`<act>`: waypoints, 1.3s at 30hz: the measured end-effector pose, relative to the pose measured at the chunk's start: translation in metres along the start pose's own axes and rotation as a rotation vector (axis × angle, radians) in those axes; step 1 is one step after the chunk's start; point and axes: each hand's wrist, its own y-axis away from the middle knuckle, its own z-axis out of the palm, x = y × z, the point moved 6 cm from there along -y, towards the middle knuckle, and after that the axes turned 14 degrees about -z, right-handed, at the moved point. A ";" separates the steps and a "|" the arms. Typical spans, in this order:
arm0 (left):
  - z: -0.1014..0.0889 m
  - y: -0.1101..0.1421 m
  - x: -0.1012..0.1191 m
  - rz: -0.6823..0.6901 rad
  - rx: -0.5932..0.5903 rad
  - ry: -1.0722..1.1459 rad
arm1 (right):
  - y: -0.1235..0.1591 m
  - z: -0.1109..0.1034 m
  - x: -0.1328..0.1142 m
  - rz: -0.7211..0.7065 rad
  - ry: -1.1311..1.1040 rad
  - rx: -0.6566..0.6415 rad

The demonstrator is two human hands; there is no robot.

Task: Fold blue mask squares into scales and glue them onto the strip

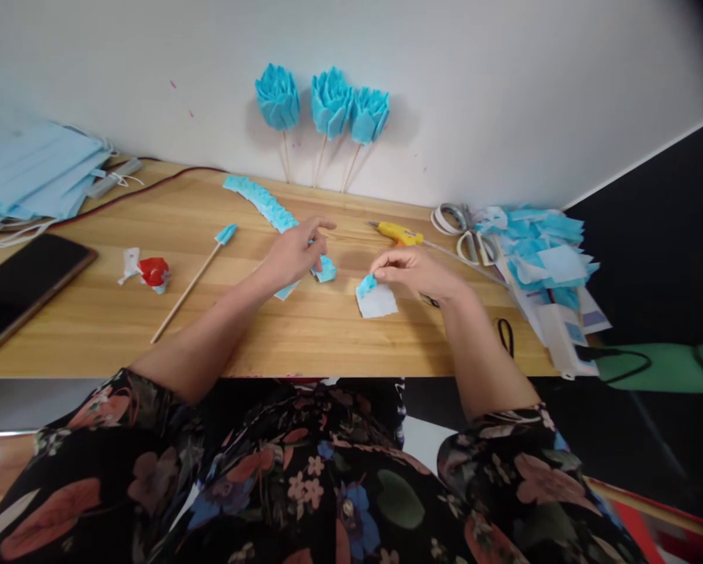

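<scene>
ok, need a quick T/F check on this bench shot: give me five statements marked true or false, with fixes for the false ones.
1. Three blue flowers lean against the wall. True.
2. The phone lies right of the right hand. False: it lies at the far left.
3. The right hand's fingers pinch a small blue piece. True.
4. The glue gun is red. False: yellow.
5. The left hand grips the blue-tipped stick. False: the stick lies untouched.

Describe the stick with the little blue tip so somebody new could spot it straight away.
On the wooden table, look between the dark phone and the left forearm. Just past the crumpled red thing lies a thin stick. Unlike the three blue flowers upright by the wall, it has only a small, narrow tip.
</scene>
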 end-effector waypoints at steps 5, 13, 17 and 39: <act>0.001 0.003 0.003 -0.018 -0.012 -0.084 | -0.002 0.027 0.015 0.056 0.000 -0.048; 0.001 0.004 0.002 -0.009 0.010 -0.122 | -0.014 0.041 0.024 0.007 -0.015 0.110; 0.002 0.003 0.001 -0.027 0.015 -0.125 | -0.015 0.043 0.026 0.039 0.028 0.227; 0.004 0.000 -0.002 0.025 0.041 -0.214 | -0.012 0.051 0.023 0.069 0.331 0.324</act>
